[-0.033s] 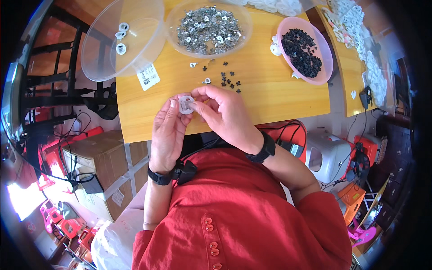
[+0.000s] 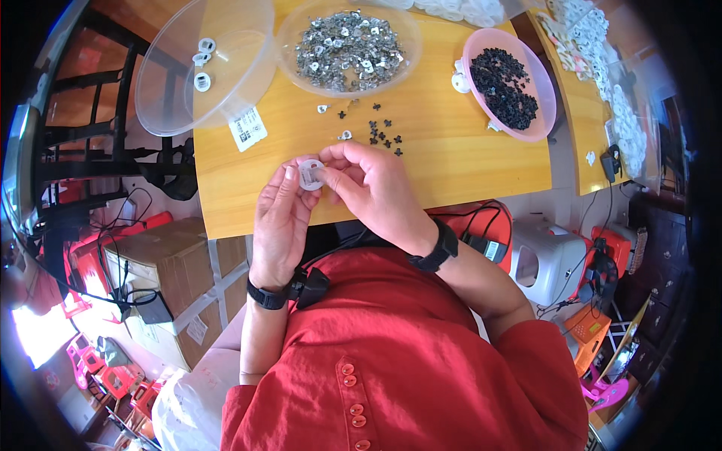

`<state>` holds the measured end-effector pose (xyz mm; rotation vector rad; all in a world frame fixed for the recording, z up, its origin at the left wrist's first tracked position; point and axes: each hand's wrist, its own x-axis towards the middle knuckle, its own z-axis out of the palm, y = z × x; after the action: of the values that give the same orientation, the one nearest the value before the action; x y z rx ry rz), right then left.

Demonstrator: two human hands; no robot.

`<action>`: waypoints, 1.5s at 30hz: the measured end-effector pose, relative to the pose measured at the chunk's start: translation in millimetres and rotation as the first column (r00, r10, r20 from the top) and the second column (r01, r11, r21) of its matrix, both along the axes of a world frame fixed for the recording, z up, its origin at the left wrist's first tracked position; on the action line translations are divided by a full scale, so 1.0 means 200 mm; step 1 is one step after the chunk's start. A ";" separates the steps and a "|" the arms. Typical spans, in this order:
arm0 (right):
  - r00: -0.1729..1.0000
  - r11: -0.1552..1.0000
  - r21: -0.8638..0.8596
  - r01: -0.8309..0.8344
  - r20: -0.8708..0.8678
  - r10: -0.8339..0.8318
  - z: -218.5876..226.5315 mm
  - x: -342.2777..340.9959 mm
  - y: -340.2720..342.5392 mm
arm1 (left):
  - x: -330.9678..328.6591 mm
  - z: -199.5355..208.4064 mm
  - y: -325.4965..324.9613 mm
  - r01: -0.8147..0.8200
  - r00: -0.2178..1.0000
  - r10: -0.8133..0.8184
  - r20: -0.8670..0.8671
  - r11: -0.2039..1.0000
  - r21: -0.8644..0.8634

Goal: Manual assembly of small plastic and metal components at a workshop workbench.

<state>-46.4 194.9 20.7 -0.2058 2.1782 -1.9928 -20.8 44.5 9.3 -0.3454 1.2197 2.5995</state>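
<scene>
Near the table's front edge, my left hand (image 2: 282, 214) pinches a small white round plastic part (image 2: 310, 174) by its rim. From the right, my right hand (image 2: 380, 192) is closed, with its thumb pressed on the same part's right side; the fingertips behind it are partly hidden. The part's face shows openings and is tilted up. Just beyond my hands lie a small metal piece (image 2: 345, 135) and several black cross-shaped pieces (image 2: 374, 133). Another metal piece (image 2: 322, 109) sits farther off.
A clear bowl (image 2: 169, 120) with 3 white round parts stands far left. Beside it is a clear tub (image 2: 286, 64) of metal pieces. At the right, a pink bowl (image 2: 547, 94) holds black pieces. A label card (image 2: 248, 129) lies on the wooden table (image 2: 489, 161). A cardboard box (image 2: 162, 263) stands lower left.
</scene>
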 end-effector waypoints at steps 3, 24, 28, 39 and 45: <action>0.978 0.954 -0.291 0.071 0.209 -0.010 -0.01 -0.01 -0.03 | 0.00 0.02 0.02 -0.040 0.999 0.040 -0.007 0.999 -0.024; 0.984 0.925 -0.337 0.175 0.068 -0.162 -0.05 0.03 -0.19 | -0.01 0.02 0.06 -0.122 0.992 0.126 -0.014 0.979 0.164; 0.980 0.895 -0.400 0.196 0.124 -0.159 -0.06 0.03 -0.19 | -0.01 0.06 0.08 -0.104 0.994 0.105 -0.007 0.991 0.084; 0.969 0.951 -0.232 0.205 -0.086 -0.230 -0.07 0.06 -0.20 | -0.01 0.03 0.08 -0.198 0.979 0.193 0.073 0.977 0.076; 0.970 0.968 -0.171 0.182 -0.130 -0.206 -0.07 0.07 -0.20 | -0.02 0.05 0.09 -0.224 0.966 0.225 0.131 0.974 -0.023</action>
<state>-33.2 155.5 5.9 -0.1711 2.2036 -2.3307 -24.0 62.4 19.5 -0.6845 1.2087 2.7065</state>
